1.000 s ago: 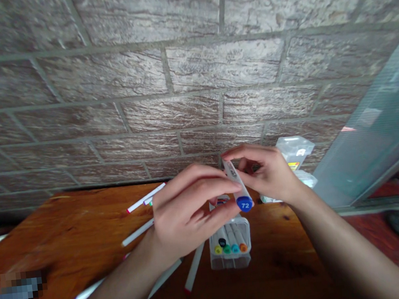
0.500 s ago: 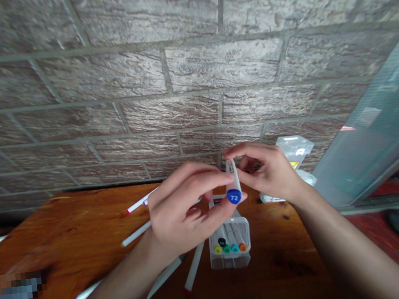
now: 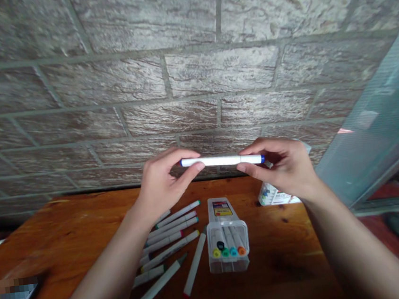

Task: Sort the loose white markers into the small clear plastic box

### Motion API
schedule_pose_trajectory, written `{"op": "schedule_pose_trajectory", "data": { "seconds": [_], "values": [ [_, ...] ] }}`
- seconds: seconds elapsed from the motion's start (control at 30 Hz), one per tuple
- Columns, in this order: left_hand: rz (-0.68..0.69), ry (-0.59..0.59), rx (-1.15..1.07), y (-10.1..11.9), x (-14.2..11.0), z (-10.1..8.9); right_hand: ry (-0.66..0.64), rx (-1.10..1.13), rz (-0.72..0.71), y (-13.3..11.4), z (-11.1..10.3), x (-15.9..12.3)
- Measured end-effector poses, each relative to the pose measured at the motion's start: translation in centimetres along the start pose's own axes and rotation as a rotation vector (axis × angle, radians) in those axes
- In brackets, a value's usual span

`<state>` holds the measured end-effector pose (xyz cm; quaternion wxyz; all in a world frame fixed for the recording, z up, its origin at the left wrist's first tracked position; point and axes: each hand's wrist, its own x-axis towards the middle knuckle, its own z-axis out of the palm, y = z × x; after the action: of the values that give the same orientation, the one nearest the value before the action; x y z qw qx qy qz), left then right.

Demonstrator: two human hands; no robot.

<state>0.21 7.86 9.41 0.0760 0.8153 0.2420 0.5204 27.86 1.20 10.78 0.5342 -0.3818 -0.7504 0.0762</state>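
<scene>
Swung crosswise since a moment ago, the marker [image 3: 220, 160] now hangs level above the table [image 3: 86, 223], left hand [image 3: 163, 184] and right hand [image 3: 285, 165] nearly closed, each pinching an end

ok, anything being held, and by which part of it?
A white marker, blue at both ends: the left hand pinches it near one end, thumb against fingers; the right hand grips it near the other.

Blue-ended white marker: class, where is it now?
Near the centre of the head view, the blue-ended marker is held between left hand and right hand, pictured above the clear case.
</scene>
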Motion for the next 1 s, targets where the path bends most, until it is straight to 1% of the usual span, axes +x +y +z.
{"op": "schedule_pose_trajectory", "data": {
  "seconds": [0.07,0.13,0.2,0.27,0.37,0.5,0.7,0.8,1.0],
  "values": [
    [0.111,-0.095,0.053,-0.5,-0.1,0.4,0.028,0.03,-0.013,-0.4,0.2,-0.1],
    [0.229,-0.142,0.107,-0.7,-0.4,1.2,0.021,0.029,-0.041,-1.1,0.6,-0.1],
    [0.293,-0.18,0.132,-0.5,-0.8,2.2,-0.002,0.021,-0.083,-1.9,1.0,-0.2],
    [0.325,-0.197,0.091,0.0,-1.1,3.0,-0.033,0.018,-0.139,-2.8,1.4,-0.4],
    [0.328,-0.164,0.002,1.1,-1.5,3.6,-0.091,-0.023,-0.248,-4.2,1.8,-0.5],
    [0.314,-0.088,-0.068,2.2,-1.5,3.4,-0.143,-0.042,-0.329,-5.5,1.7,-0.6],
    [0.352,0.053,-0.044,2.2,-1.6,3.2,-0.114,0.009,-0.396,-6.2,1.7,-0.6],
    [0.337,0.079,-0.033,2.4,-1.6,3.3,-0.137,0.0,-0.412,-6.3,1.9,-0.6],
    [0.308,0.074,-0.015,2.8,-1.6,3.4,-0.128,0.0,-0.402,-6.5,1.9,-0.7]
  ]
}}
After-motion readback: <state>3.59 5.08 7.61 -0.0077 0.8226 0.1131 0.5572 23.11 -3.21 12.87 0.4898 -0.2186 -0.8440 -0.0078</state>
